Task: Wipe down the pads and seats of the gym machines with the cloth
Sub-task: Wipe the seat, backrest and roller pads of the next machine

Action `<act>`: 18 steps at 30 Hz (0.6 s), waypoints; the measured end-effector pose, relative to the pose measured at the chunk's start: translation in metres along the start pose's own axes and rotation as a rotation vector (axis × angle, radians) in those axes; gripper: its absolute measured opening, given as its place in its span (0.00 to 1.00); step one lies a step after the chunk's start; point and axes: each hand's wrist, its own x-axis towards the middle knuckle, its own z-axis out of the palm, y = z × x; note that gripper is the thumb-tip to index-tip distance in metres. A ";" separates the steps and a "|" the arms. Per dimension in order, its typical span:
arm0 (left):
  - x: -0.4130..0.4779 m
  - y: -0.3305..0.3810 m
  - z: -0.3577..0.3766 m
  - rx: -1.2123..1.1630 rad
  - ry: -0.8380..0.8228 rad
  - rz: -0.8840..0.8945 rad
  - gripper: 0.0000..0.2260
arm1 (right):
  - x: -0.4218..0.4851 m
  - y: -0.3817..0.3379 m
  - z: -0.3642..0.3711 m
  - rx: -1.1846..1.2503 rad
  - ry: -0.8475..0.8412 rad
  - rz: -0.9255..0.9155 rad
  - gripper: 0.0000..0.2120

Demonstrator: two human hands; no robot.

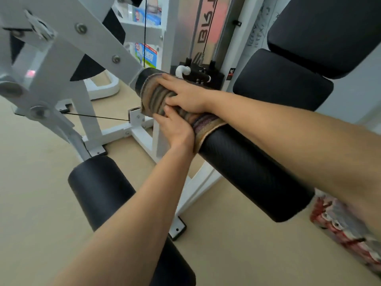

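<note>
While the striped cloth [165, 100] is wrapped around the upper foam roller pad [247, 168] near its frame end, both hands press it on — the right hand [185, 93] flat on top, the left hand [175, 129] gripping from the near side. Each grip is closed on the cloth, likely so it hugs the round surface. The lower roller pad [103, 193] sits apart, uncovered.
</note>
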 end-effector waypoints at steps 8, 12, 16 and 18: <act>-0.144 -0.026 0.013 -0.020 -0.010 -0.224 0.25 | -0.136 0.015 0.007 0.213 0.042 0.051 0.28; -0.221 -0.024 0.012 0.033 -0.033 -0.391 0.25 | -0.222 0.023 0.005 0.300 0.050 0.223 0.29; -0.264 0.001 0.002 -0.021 0.006 -0.602 0.19 | -0.265 0.021 -0.002 0.459 0.199 0.464 0.20; -0.269 0.019 -0.005 -0.073 0.050 -0.712 0.16 | -0.255 0.023 -0.015 0.426 0.252 0.678 0.18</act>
